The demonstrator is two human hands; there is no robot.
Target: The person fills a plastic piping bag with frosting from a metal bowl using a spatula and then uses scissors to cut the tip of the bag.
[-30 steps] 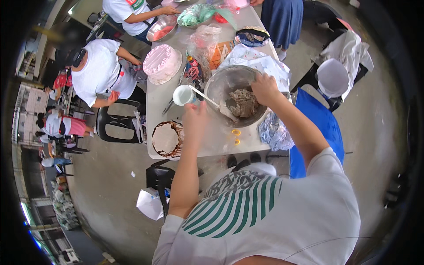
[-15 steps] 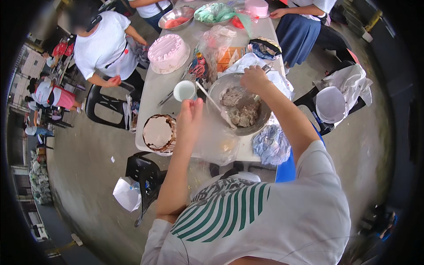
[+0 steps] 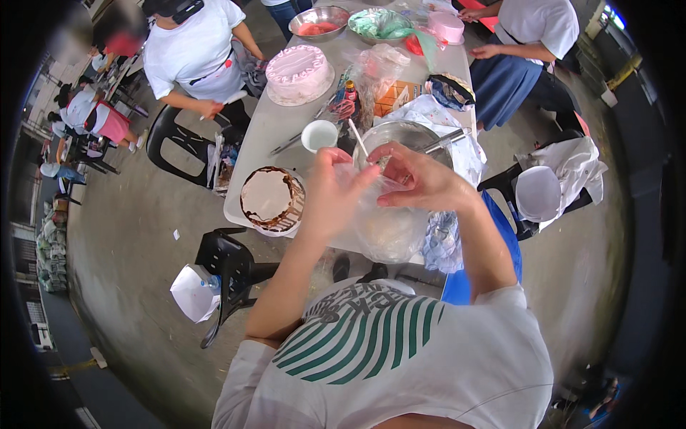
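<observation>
Left hand (image 3: pixel 336 184) and right hand (image 3: pixel 424 177), fingers half-curled, gripped a clear plastic bag (image 3: pixel 390 234), seemingly opened but not yet filled, at 6 o'clock of the metal bowl (image 3: pixel 404 131)

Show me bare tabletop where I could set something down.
The table is bare along its left edge, between the pink cake, the thin utensil and the chocolate-trimmed cake. It's crowded at the mixing bowl, with the left hand, right hand and clear plastic bag before it.
</observation>
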